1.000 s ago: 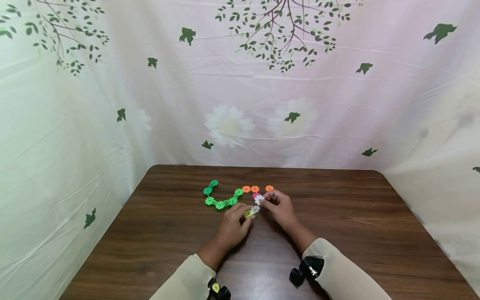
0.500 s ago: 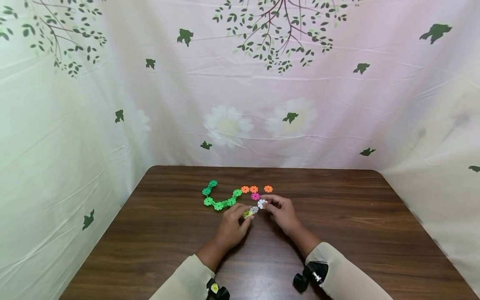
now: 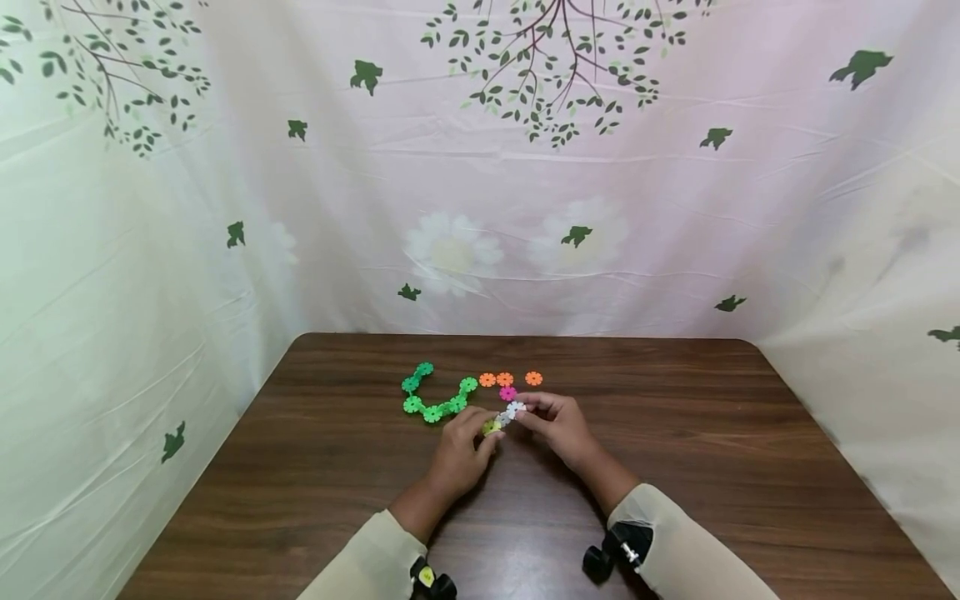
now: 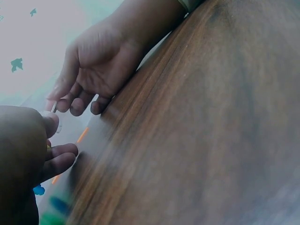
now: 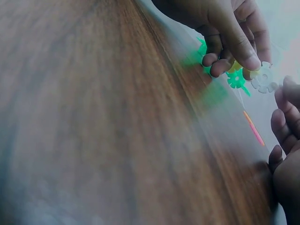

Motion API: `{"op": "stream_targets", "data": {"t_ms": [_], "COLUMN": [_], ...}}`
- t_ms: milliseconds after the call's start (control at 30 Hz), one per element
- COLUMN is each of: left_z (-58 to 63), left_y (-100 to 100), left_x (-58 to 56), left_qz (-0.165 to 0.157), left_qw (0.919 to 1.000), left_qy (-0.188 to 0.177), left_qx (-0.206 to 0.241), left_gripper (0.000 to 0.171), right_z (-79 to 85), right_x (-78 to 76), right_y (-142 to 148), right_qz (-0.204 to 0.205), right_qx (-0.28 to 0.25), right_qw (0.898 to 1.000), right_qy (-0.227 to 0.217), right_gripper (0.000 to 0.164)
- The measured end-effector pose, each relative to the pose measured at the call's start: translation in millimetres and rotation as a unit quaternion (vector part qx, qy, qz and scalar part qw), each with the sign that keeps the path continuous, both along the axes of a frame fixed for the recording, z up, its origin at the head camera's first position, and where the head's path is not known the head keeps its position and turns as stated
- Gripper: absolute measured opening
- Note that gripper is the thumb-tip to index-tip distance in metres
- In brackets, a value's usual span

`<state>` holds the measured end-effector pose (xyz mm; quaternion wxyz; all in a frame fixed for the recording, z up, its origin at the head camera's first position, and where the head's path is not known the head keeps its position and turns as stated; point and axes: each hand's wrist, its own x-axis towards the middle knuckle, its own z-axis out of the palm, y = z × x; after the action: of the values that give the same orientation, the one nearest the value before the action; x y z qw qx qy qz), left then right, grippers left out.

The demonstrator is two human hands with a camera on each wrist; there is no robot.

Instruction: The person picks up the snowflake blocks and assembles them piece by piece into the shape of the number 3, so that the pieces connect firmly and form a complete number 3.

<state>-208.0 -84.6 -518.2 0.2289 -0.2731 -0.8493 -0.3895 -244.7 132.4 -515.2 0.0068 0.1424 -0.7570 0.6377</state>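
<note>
L hand (image 3: 453, 454): fingers pinching a yellow disc (image 3: 491, 427). R hand (image 3: 558, 427): fingers pinching a white disc (image 3: 516, 409). Clear disc (image 3: 504, 418) btwn the two; can't tell if they're locked tog. All approx. mid-desk (image 3: 675, 433). Just beyond the hands: pink disc (image 3: 507, 393), then orange discs (image 3: 487, 379), one apart on the R. Green discs (image 3: 432, 413) curve off to the L, w/ the near end by the orange ones.

The sleeved left forearm (image 3: 367, 554) and sleeved right forearm (image 3: 697, 546) angle in toward each other, wrists (image 3: 420, 502) bare. The left hand (image 3: 457, 450) pinches between thumb (image 5: 237, 42) and fingers (image 3: 472, 417); the right hand (image 3: 558, 425), just beside it, pinches too, spare fingers (image 4: 77, 108) loosely curled.
</note>
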Motion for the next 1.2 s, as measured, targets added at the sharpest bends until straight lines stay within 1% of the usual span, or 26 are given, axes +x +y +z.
{"op": "stream_targets", "data": {"t_ms": [267,433,567,700,800,967,1200], "left_z": [1.0,0.5,0.1,-0.8,-0.6,0.5,1.7], "left_y": [0.1,0.4,0.2,0.8,1.5,1.1,0.3], "left_x": [2.1,2.9,2.4,0.7,-0.3,0.1,1.4], "left_qz": [-0.011,-0.017,-0.013,0.002,0.013,0.02,0.021], "left_qw": [0.9999,0.9998,0.9999,0.9995,0.9991,0.9994,0.9998], "left_qy": [-0.008,-0.007,0.008,0.032,0.04,0.027,0.007], "left_qx": [0.0,-0.004,-0.005,-0.006,-0.007,0.0,0.001], "left_gripper": [0.028,0.027,0.025,0.023,0.024,0.025,0.027], "right_z": [0.0,-0.2,-0.9,-1.0,-0.4,1.0,0.6], "right_x": [0.4,1.3,1.1,1.1,1.1,1.2,1.1], "right_y": [0.2,0.4,-0.2,-0.9,-0.8,-0.4,-0.8], "right_qz": [0.01,0.015,0.019,0.025,0.026,0.03,0.048], "right_qx": [0.012,0.021,0.023,0.016,0.011,0.016,0.025], "right_qw": [1.0,1.0,0.999,0.999,0.999,0.999,0.998], "right_qy": [0.015,0.012,0.021,0.033,0.031,0.023,0.019], "right_gripper": [0.028,0.027,0.028,0.028,0.025,0.021,0.023]}}
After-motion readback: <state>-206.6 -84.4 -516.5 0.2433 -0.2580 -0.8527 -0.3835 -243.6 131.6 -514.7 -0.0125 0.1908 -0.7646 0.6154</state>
